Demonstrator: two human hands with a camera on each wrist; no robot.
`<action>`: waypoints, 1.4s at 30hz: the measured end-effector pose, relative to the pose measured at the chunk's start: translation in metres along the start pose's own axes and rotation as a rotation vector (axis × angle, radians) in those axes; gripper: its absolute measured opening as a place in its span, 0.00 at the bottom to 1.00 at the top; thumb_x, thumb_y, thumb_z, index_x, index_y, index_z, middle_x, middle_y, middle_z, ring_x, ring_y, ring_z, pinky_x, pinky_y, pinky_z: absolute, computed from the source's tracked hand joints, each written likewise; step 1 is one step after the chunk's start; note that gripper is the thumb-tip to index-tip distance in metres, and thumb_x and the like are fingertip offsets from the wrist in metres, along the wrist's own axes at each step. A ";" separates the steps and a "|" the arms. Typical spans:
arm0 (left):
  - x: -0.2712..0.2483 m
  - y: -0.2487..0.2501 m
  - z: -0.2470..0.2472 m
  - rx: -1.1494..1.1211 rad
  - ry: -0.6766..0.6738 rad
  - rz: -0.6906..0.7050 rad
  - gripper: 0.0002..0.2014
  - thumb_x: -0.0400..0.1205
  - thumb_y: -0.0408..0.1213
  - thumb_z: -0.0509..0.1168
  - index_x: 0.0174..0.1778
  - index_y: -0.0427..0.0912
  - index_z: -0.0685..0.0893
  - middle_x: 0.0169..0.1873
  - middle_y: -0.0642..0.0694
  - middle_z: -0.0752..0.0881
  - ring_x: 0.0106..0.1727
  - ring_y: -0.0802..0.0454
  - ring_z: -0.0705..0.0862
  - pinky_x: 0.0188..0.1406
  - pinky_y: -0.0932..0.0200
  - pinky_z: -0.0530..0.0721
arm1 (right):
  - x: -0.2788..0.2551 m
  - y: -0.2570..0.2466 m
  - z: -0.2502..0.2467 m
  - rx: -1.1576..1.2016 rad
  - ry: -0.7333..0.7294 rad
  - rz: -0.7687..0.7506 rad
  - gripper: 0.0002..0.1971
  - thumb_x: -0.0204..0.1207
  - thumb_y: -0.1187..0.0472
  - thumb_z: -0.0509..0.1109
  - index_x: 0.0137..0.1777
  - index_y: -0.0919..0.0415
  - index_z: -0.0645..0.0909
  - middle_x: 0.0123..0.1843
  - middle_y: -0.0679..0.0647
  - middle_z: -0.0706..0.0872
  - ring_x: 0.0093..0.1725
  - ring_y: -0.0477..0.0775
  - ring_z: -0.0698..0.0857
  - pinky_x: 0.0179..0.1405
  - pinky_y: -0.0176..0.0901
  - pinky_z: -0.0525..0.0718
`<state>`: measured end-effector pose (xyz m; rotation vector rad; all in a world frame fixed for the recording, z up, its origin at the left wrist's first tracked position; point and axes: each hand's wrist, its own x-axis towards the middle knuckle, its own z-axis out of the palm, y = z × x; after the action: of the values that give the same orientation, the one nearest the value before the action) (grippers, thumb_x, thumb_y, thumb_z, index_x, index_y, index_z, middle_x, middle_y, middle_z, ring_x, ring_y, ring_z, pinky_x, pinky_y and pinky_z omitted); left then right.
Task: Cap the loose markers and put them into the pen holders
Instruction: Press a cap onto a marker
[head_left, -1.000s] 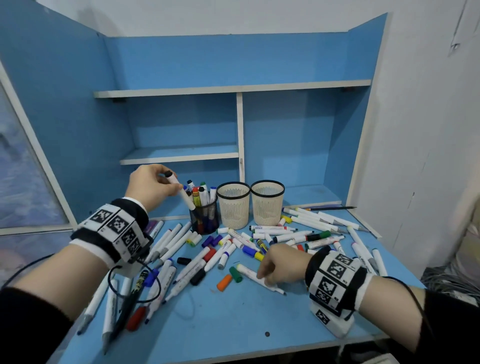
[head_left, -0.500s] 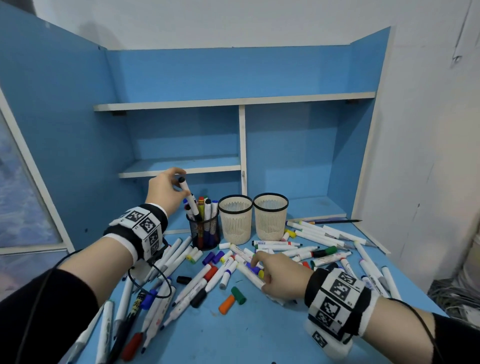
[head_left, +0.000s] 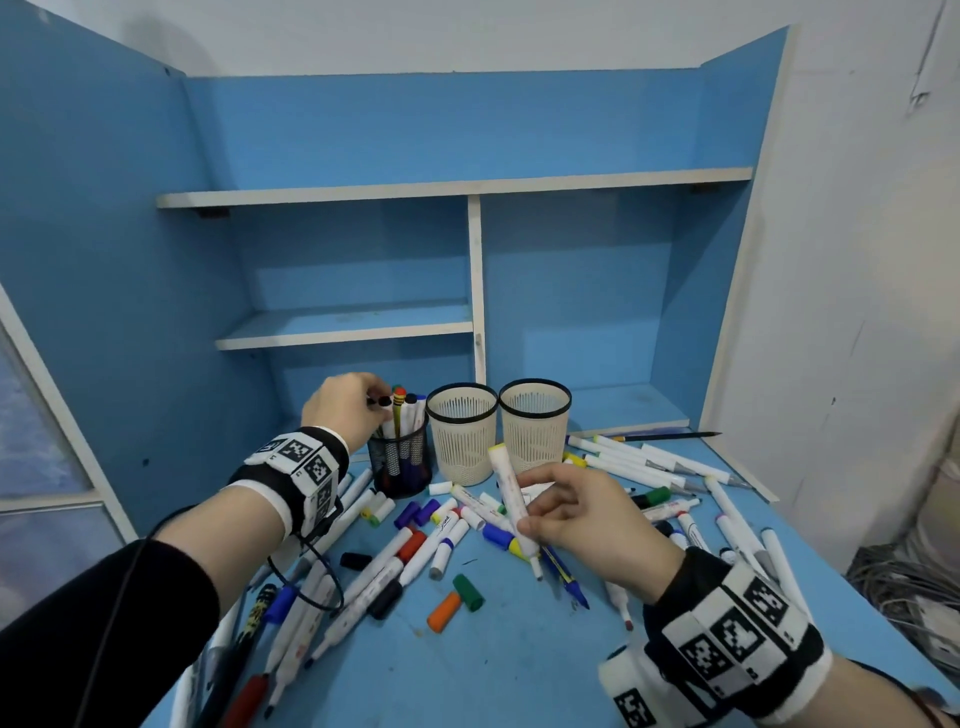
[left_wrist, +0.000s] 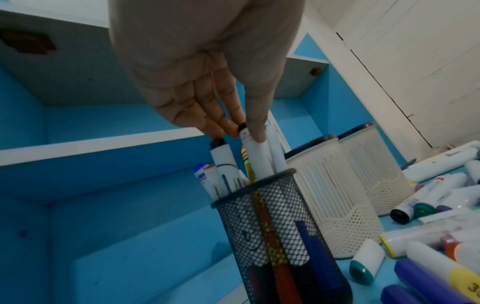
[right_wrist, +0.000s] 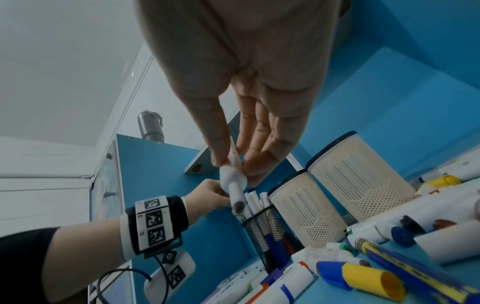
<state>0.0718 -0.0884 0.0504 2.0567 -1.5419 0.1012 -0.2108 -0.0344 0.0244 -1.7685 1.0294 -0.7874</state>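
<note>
the blue-topped bench (head_left: 519, 670) carries three pen holders in a row at its back and a wide scatter of loose markers and caps in front of them. the black wire-mesh pen holder (head_left: 401, 462) stands furthest left, already well stocked; the two cream plastic mesh pen holders (head_left: 462, 441) beside it show nothing inside from the head view.

the left hand (head_left: 345, 405) is over the black holder, thumb and fingertips pinching the top of a white black-tipped marker (left_wrist: 255, 152) that stands nearly upright with its lower part already inside the mesh.

the right hand (head_left: 576, 514) is lifted above the scatter, just in front of the cream holders, pinching a white uncapped marker (head_left: 511, 499) between thumb and fingers. its long axis runs steeply, the flat end with a yellowish trim up and toward the holders, the bare narrow tip (right_wrist: 237, 205) down and toward the person's left. that tip seems to need a cap, so the coming move likely turns on this: the loose green cap (head_left: 467, 592) and orange cap (head_left: 444, 613) lie on the bench below and left of the tip, between the two wrists. the right hand is nearer them but occupied, and which cap fits cannot be told.
</note>
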 end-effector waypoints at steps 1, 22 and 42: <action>-0.001 0.000 0.000 -0.004 0.001 0.008 0.10 0.76 0.38 0.71 0.53 0.51 0.87 0.51 0.50 0.88 0.54 0.48 0.84 0.49 0.56 0.82 | -0.001 0.000 0.000 0.019 0.000 0.005 0.16 0.69 0.67 0.78 0.50 0.46 0.82 0.38 0.55 0.86 0.38 0.54 0.84 0.51 0.52 0.86; -0.096 -0.005 0.011 0.432 -0.750 0.352 0.14 0.77 0.41 0.67 0.59 0.46 0.84 0.56 0.48 0.84 0.55 0.50 0.81 0.53 0.59 0.80 | -0.039 -0.012 -0.017 0.446 0.217 -0.058 0.16 0.72 0.76 0.71 0.57 0.61 0.82 0.36 0.59 0.87 0.29 0.45 0.86 0.26 0.28 0.80; -0.096 0.090 0.060 0.594 -0.921 0.520 0.20 0.72 0.32 0.74 0.61 0.41 0.83 0.59 0.45 0.83 0.58 0.47 0.82 0.56 0.57 0.82 | -0.064 0.019 -0.044 0.453 0.334 -0.035 0.15 0.73 0.74 0.71 0.55 0.57 0.82 0.34 0.55 0.91 0.34 0.49 0.88 0.37 0.36 0.87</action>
<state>-0.0573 -0.0501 -0.0018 2.1865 -2.8846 -0.2683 -0.2822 0.0008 0.0189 -1.2964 0.9394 -1.2587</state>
